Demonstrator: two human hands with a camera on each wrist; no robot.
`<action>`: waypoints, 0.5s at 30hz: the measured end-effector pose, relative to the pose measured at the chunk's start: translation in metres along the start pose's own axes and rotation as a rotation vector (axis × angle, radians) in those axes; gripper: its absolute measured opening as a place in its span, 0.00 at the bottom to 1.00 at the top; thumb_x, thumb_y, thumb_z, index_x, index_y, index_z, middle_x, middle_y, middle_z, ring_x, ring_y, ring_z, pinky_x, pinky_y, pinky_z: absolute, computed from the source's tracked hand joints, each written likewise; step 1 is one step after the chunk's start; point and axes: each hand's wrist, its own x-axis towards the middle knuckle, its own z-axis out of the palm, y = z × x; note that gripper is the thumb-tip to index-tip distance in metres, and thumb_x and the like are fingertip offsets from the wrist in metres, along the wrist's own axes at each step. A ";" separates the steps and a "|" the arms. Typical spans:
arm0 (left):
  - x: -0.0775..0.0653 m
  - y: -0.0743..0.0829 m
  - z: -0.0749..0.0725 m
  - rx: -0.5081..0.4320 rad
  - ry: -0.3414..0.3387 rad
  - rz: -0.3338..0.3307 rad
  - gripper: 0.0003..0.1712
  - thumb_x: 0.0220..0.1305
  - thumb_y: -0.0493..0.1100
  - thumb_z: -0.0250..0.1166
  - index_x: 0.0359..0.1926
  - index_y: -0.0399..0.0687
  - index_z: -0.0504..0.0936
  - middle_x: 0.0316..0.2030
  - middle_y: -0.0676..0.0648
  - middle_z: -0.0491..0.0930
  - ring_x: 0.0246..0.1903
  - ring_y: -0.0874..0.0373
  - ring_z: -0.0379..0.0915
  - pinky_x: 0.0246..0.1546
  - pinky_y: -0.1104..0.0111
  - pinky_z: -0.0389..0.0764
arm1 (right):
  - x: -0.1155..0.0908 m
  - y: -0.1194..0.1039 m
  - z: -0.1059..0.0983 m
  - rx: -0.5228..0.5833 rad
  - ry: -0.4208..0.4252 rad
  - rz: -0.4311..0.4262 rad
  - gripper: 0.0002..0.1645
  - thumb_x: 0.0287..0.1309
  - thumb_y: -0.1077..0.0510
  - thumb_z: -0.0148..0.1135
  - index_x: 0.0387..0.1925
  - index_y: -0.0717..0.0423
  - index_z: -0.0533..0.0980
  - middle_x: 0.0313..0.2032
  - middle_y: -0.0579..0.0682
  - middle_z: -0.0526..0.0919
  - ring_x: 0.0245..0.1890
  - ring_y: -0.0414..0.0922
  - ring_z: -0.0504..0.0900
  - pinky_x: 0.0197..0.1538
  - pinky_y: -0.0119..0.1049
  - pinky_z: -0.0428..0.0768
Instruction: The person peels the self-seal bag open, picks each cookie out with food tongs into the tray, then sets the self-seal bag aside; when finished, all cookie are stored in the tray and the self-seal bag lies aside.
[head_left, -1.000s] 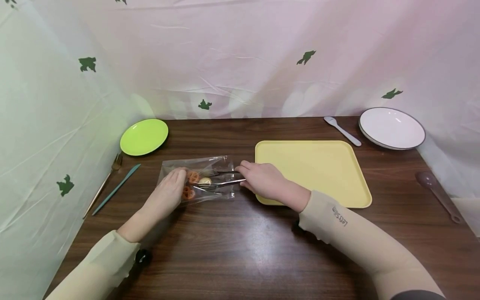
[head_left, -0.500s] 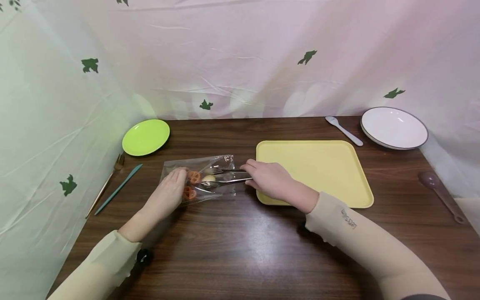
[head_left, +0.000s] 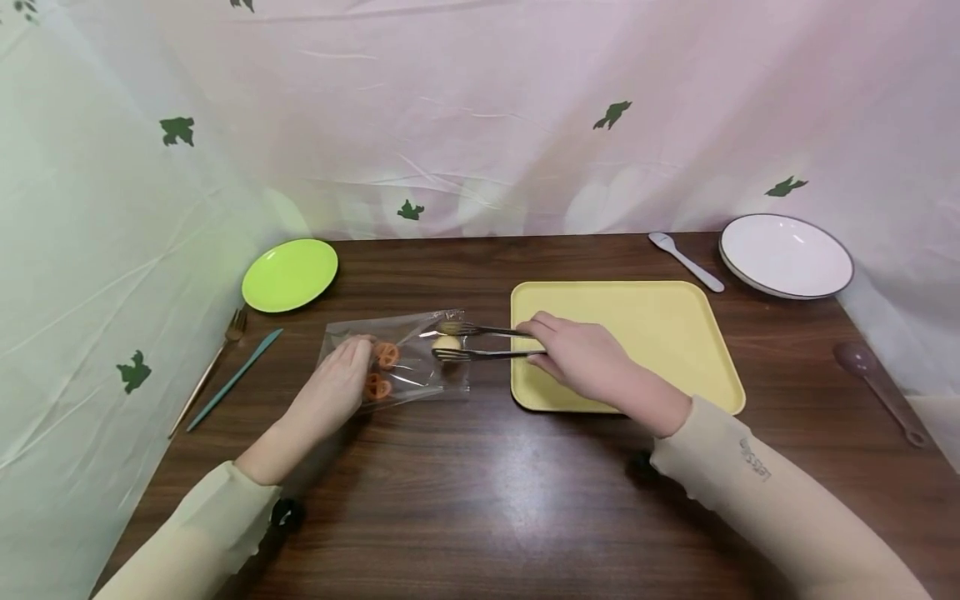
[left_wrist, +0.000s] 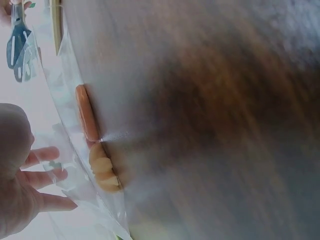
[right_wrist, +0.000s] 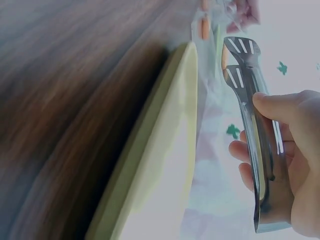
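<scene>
My left hand (head_left: 341,379) holds the left end of a clear plastic bag (head_left: 420,379) that lies on the table. In the left wrist view, its fingers (left_wrist: 45,177) are at the bag's film. Two orange pretzel-shaped snacks (head_left: 387,355) lie inside, close to the fingertips. My right hand (head_left: 577,350) grips metal tongs (right_wrist: 260,135) with slotted tips, its thumb along one arm. Between the tips sits a round pale-yellow biscuit (head_left: 447,342), over the bag's open right end in the head view. The right hand is above the left part of a yellow tray (head_left: 637,308).
A green plate (head_left: 290,275) stands back left, with a gold fork (head_left: 213,367) and a teal knife (head_left: 236,379) nearby. At the back right are a white dish (head_left: 785,254) and a grey spoon (head_left: 686,262). A brown spoon (head_left: 877,392) lies far right.
The right hand has drawn the tongs and the biscuit rightward, from deep in the bag to its open end. My left hand stays in place on the bag.
</scene>
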 end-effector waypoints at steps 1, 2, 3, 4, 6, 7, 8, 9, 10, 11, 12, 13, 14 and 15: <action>0.000 0.000 0.000 -0.002 0.000 0.002 0.15 0.65 0.25 0.45 0.51 0.30 0.68 0.49 0.33 0.73 0.54 0.40 0.70 0.54 0.50 0.72 | -0.003 0.003 -0.002 0.004 0.005 0.011 0.24 0.60 0.48 0.61 0.57 0.48 0.72 0.47 0.44 0.78 0.29 0.40 0.79 0.24 0.39 0.76; 0.001 0.001 0.000 -0.002 0.001 0.004 0.15 0.65 0.25 0.45 0.51 0.30 0.68 0.49 0.33 0.73 0.54 0.40 0.70 0.54 0.50 0.72 | -0.007 0.006 -0.005 0.006 0.009 0.024 0.24 0.60 0.48 0.61 0.57 0.48 0.72 0.47 0.44 0.78 0.29 0.40 0.79 0.24 0.39 0.76; 0.001 0.001 0.000 0.000 0.001 0.006 0.15 0.65 0.25 0.45 0.51 0.30 0.68 0.49 0.33 0.73 0.54 0.40 0.70 0.54 0.50 0.72 | -0.010 0.010 -0.007 0.010 0.013 0.038 0.24 0.60 0.47 0.61 0.57 0.48 0.72 0.48 0.44 0.78 0.29 0.41 0.79 0.24 0.40 0.76; 0.001 0.001 0.000 0.000 0.001 0.008 0.15 0.65 0.25 0.45 0.51 0.30 0.68 0.49 0.33 0.73 0.54 0.40 0.70 0.54 0.51 0.72 | -0.013 0.013 -0.009 0.012 0.015 0.052 0.24 0.61 0.47 0.60 0.57 0.48 0.72 0.48 0.44 0.78 0.29 0.41 0.80 0.25 0.40 0.76; 0.001 0.001 0.000 0.004 0.002 0.012 0.15 0.64 0.24 0.46 0.51 0.29 0.68 0.49 0.33 0.73 0.54 0.39 0.70 0.54 0.50 0.72 | -0.018 0.020 -0.015 0.015 0.018 0.082 0.25 0.61 0.46 0.60 0.58 0.47 0.71 0.49 0.44 0.77 0.31 0.42 0.81 0.25 0.42 0.76; 0.001 0.001 0.000 0.010 0.000 0.013 0.15 0.64 0.24 0.46 0.51 0.29 0.68 0.48 0.32 0.73 0.54 0.39 0.70 0.55 0.51 0.72 | -0.021 0.023 -0.017 0.018 0.020 0.098 0.25 0.61 0.46 0.60 0.58 0.47 0.71 0.50 0.44 0.77 0.31 0.42 0.82 0.25 0.42 0.76; 0.001 0.001 0.001 0.014 -0.001 0.014 0.15 0.63 0.24 0.46 0.51 0.29 0.68 0.48 0.32 0.73 0.54 0.39 0.70 0.54 0.50 0.72 | -0.024 0.027 -0.019 0.020 0.024 0.110 0.25 0.61 0.46 0.60 0.59 0.47 0.71 0.50 0.45 0.77 0.31 0.43 0.82 0.25 0.42 0.76; 0.001 0.001 0.001 0.015 0.000 0.015 0.15 0.63 0.24 0.46 0.51 0.29 0.68 0.48 0.32 0.73 0.53 0.39 0.70 0.54 0.50 0.72 | -0.026 0.031 -0.021 0.022 0.028 0.122 0.25 0.61 0.47 0.60 0.59 0.48 0.71 0.50 0.45 0.77 0.32 0.43 0.82 0.25 0.43 0.76; 0.001 0.001 0.001 0.016 0.001 0.016 0.15 0.63 0.24 0.46 0.51 0.29 0.68 0.48 0.32 0.73 0.53 0.39 0.70 0.54 0.50 0.73 | -0.029 0.035 -0.023 0.021 0.032 0.135 0.26 0.61 0.47 0.60 0.59 0.47 0.71 0.50 0.45 0.78 0.32 0.43 0.82 0.25 0.43 0.76; 0.000 0.001 0.001 0.016 0.002 0.018 0.15 0.63 0.24 0.46 0.51 0.29 0.68 0.48 0.32 0.73 0.52 0.39 0.70 0.53 0.50 0.73 | -0.032 0.039 -0.025 0.018 0.037 0.147 0.26 0.60 0.47 0.61 0.59 0.48 0.71 0.50 0.45 0.78 0.32 0.42 0.82 0.24 0.43 0.76; 0.000 0.001 0.001 0.015 0.002 0.018 0.15 0.63 0.24 0.46 0.50 0.29 0.68 0.47 0.32 0.73 0.52 0.39 0.71 0.53 0.51 0.73 | -0.035 0.043 -0.027 0.016 0.040 0.159 0.26 0.60 0.47 0.61 0.58 0.48 0.71 0.50 0.45 0.78 0.32 0.42 0.82 0.24 0.42 0.76; 0.000 0.001 0.001 0.012 0.006 0.020 0.15 0.63 0.24 0.46 0.50 0.29 0.68 0.47 0.32 0.73 0.52 0.40 0.71 0.53 0.51 0.73 | -0.039 0.047 -0.028 0.012 0.044 0.171 0.26 0.60 0.48 0.61 0.58 0.48 0.71 0.49 0.45 0.78 0.32 0.42 0.82 0.24 0.42 0.75; 0.000 0.001 0.001 0.007 0.007 0.020 0.15 0.63 0.24 0.46 0.50 0.29 0.68 0.47 0.33 0.73 0.52 0.40 0.71 0.52 0.51 0.73 | -0.042 0.052 -0.030 0.008 0.046 0.181 0.26 0.60 0.48 0.62 0.58 0.48 0.71 0.49 0.46 0.78 0.32 0.42 0.82 0.24 0.42 0.75; 0.000 0.001 0.001 0.007 0.007 0.020 0.14 0.63 0.24 0.47 0.50 0.29 0.68 0.47 0.33 0.73 0.51 0.40 0.71 0.52 0.51 0.73 | -0.046 0.057 -0.031 0.003 0.046 0.193 0.25 0.59 0.49 0.62 0.58 0.49 0.72 0.49 0.46 0.78 0.32 0.42 0.82 0.23 0.42 0.75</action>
